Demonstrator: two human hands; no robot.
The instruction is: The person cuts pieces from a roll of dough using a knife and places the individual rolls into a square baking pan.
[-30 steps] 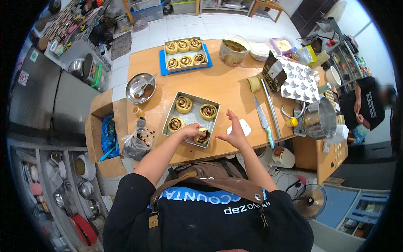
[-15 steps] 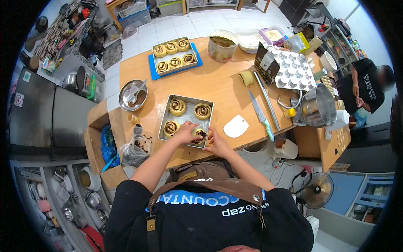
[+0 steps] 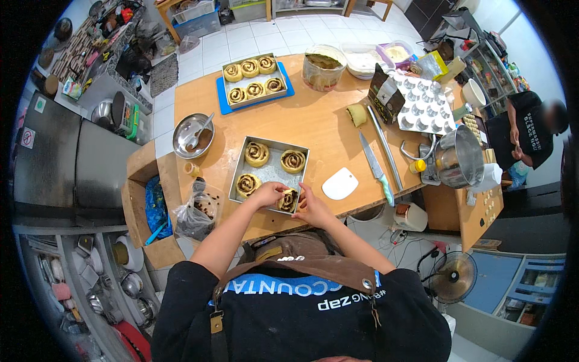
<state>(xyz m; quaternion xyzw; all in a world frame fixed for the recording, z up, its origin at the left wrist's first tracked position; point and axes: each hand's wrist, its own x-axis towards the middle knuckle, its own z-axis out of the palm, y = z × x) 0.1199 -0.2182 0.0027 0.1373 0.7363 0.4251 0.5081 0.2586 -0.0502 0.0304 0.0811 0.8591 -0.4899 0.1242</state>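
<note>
A square metal baking pan [image 3: 268,141] stands near the table's front edge. In its near right corner, a swirl bun [image 3: 288,201] of pale dough with dark filling is held between both my hands and looks slightly tilted. My left hand [image 3: 269,195] has its fingertips closed against the bun's left side. From the right, my right hand [image 3: 312,209] reaches over the pan's edge, fingers bent against the bun's other side. Three more swirl buns sit apart in the pan: a far left bun [image 3: 257,154], a far right bun [image 3: 292,161] and a near left bun [image 3: 248,185].
Right of the pan lie a white dough scraper [image 3: 340,183], a knife [image 3: 371,158] and a metal tube [image 3: 386,148]. Left are a metal bowl [image 3: 181,137] with a spoon and a plastic bag [image 3: 194,218]. A filled pan [image 3: 260,78] stands farther back. Another person [image 3: 525,130] is at right.
My left hand's fingers have drawn together on the bun, and more of its swirl shows. The bun now looks tilted. My right hand has barely moved.
</note>
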